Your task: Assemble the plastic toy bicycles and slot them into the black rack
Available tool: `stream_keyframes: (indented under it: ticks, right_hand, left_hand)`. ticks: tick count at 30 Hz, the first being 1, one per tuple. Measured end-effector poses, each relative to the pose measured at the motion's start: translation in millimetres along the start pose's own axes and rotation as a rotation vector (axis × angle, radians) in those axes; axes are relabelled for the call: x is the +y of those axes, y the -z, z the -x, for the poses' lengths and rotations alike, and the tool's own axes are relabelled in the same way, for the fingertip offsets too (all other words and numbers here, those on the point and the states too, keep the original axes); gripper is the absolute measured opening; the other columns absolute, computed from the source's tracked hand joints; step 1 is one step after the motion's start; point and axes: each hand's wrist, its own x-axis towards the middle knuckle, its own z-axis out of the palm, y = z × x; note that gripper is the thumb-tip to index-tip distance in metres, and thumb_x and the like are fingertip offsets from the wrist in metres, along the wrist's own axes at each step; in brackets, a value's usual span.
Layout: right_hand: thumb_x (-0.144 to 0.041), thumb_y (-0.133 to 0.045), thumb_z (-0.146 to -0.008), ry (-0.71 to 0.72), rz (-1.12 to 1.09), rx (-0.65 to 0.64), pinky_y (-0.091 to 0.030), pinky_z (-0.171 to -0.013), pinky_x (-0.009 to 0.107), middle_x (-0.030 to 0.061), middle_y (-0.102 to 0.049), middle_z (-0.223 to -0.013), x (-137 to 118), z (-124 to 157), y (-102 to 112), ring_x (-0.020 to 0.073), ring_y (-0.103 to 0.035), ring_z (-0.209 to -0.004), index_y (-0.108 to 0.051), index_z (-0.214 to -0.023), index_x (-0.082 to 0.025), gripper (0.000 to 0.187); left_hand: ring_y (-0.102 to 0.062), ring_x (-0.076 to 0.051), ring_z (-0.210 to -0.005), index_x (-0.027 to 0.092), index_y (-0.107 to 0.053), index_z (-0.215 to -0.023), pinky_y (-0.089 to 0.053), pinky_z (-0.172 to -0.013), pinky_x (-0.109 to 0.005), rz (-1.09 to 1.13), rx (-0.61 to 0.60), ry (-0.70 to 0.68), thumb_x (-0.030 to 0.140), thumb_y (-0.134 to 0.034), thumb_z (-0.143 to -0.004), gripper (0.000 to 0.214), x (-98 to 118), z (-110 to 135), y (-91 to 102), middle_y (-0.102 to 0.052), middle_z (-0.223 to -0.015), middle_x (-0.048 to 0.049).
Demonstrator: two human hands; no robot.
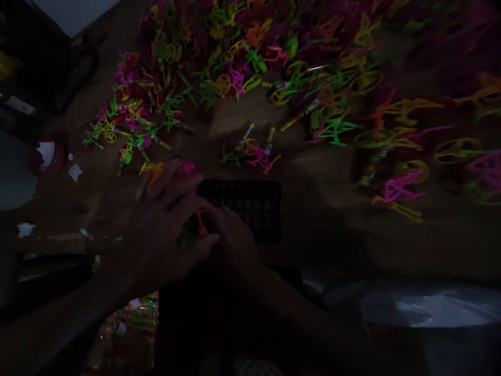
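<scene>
My left hand (164, 219) curves over a bunch of small bright plastic pieces, its fingers partly spread and its thumb set apart. Pink bits (188, 168) and a yellow-orange piece (152, 168) stick out beyond the fingertips. Between thumb and forefinger show an orange piece (202, 223) and some green. Pressed close on the right is my right hand (235, 235), fingers curled in toward the same bunch; the left hand partly hides them. A black tray with a grid of compartments (254, 206) lies just beyond the right hand. The picture is dark and blurred.
A large heap of neon plastic pieces (235, 78) covers the back of the wooden table (313, 172). A small cluster (254, 151) lies behind the tray. A red container (49, 155) and paper scraps (75, 172) are at left. Clear plastic sheeting (438, 308) lies front right.
</scene>
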Motion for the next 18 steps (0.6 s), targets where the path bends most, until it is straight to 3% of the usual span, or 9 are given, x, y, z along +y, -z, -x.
stream_keyframes:
  ticks: [4, 9, 14, 18]
  right_hand:
    - [-0.015, -0.041, -0.097, -0.011, 0.037, -0.039, -0.044, -0.067, 0.035, 0.0079, -0.065, -0.085, -2.9, -0.4, 3.1, 0.0237, -0.054, -0.076, -0.052, -0.133, -0.012, 0.037]
    - [-0.015, -0.043, -0.098, -0.045, 0.05, -0.069, -0.045, -0.068, 0.034, 0.0081, -0.066, -0.085, -4.5, 0.6, 4.6, 0.0233, -0.057, -0.077, -0.056, -0.123, -0.014, 0.029]
    - [-0.013, -0.047, -0.095, -0.121, -0.053, -0.007, -0.049, -0.071, 0.031, 0.0062, -0.071, -0.096, 2.3, 7.6, 5.3, 0.0211, -0.064, -0.084, -0.053, -0.12, -0.019, 0.027]
    - [-0.008, -0.047, -0.092, -0.034, 0.035, -0.059, -0.047, -0.07, 0.032, 0.0066, -0.07, -0.09, 4.0, 7.3, 6.6, 0.0219, -0.061, -0.082, -0.061, -0.108, -0.019, 0.024]
  left_hand:
    - [-0.037, -0.031, -0.149, 0.024, -0.059, -0.101, -0.027, -0.124, -0.06, 0.071, 0.037, -0.017, 0.031, -0.049, -0.095, 0.014, -9.7, -2.4, -14.6, -0.062, -0.141, -0.0061]
    - [-0.04, -0.033, -0.146, 0.019, -0.057, -0.096, -0.036, -0.118, -0.058, 0.11, 0.083, -0.107, 0.019, -0.051, -0.087, 0.011, -15.7, -3.7, -16.6, -0.066, -0.133, -0.0117]
    - [-0.046, -0.031, -0.142, 0.022, -0.057, -0.094, -0.037, -0.119, -0.056, 0.072, 0.094, -0.08, 0.02, -0.051, -0.085, 0.011, -13.6, -2.8, -17.4, -0.067, -0.132, -0.0066]
    - [-0.044, -0.031, -0.144, 0.023, -0.058, -0.093, -0.028, -0.124, -0.057, 0.079, 0.094, -0.08, 0.022, -0.049, -0.09, 0.009, -14.9, -1.3, -21.4, -0.066, -0.134, -0.0065]
